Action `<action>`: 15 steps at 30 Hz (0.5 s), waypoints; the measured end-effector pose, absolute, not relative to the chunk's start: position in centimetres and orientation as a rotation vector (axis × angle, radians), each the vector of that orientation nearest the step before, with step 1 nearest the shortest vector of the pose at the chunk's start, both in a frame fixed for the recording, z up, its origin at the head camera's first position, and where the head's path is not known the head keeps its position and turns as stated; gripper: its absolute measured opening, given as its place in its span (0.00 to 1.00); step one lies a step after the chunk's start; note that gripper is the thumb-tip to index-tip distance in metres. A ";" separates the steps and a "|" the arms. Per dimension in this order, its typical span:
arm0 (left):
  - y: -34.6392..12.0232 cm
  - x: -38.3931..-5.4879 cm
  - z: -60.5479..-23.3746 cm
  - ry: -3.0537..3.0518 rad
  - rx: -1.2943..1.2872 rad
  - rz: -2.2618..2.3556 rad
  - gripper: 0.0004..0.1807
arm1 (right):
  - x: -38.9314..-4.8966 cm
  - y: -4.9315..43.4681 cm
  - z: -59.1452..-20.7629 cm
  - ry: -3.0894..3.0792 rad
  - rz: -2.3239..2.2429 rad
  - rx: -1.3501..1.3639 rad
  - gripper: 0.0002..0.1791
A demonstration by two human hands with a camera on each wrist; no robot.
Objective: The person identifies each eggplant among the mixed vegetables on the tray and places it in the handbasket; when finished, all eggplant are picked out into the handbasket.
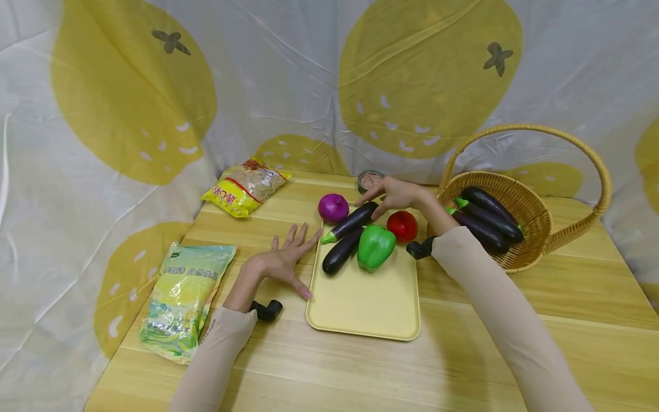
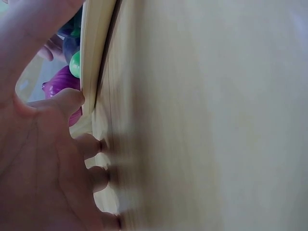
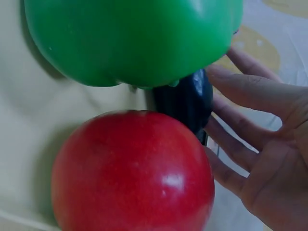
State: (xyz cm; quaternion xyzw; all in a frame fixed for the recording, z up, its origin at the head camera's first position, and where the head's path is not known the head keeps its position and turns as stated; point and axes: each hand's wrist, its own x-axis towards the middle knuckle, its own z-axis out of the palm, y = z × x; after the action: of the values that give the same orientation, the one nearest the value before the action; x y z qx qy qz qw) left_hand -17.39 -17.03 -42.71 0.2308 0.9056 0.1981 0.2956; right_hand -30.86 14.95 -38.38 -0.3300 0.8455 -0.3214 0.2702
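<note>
A pale yellow tray (image 1: 360,309) holds a purple onion (image 1: 333,208), a green bell pepper (image 1: 376,248), a red round tomato-like thing (image 1: 402,226) and two dark eggplants. My right hand (image 1: 399,194) has its thumb and fingers around the blunt end of the upper eggplant (image 1: 352,222); some fingertips are hidden behind this eggplant (image 3: 185,103) in the right wrist view. The lower eggplant (image 1: 340,254) lies alongside it, partly behind the pepper. With fingers spread, my left hand (image 1: 280,263) rests at the left rim of the tray (image 2: 94,53), fingertips down on the table.
A wicker basket (image 1: 582,232) with a tall handle stands at the right, several eggplants (image 1: 484,220) inside. Two packaged bags lie on the left, a red-yellow one (image 1: 247,186) behind and a green-yellow one (image 1: 185,297) in front. A small round tin (image 1: 369,181) sits behind the tray.
</note>
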 end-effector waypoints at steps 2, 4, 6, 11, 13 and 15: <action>-17.0 -17.4 -42.7 2.410 0.615 0.528 0.81 | -30.9 14.6 -38.4 2.281 -0.840 -0.900 0.26; -17.0 -17.4 -42.7 2.408 0.617 0.533 0.81 | -31.0 14.3 -38.6 2.280 -0.819 -0.911 0.25; -17.0 -17.4 -42.7 2.408 0.620 0.535 0.81 | -31.0 14.1 -38.7 2.277 -0.801 -0.918 0.25; -17.0 -17.3 -42.6 2.412 0.620 0.534 0.81 | -31.1 13.6 -38.8 2.297 -0.759 -0.873 0.24; -17.0 -17.3 -42.6 2.414 0.620 0.531 0.81 | -31.2 13.5 -38.9 2.304 -0.743 -0.861 0.24; -17.0 -17.3 -42.6 2.417 0.621 0.527 0.81 | -31.3 13.4 -38.9 2.308 -0.726 -0.867 0.24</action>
State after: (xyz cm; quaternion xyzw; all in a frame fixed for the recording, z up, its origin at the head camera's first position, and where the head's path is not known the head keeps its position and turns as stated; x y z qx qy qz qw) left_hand -17.29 -17.04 -42.59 0.2331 0.9065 0.1978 0.2912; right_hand -31.26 13.40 -38.93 -0.3238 0.8616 -0.2709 0.2819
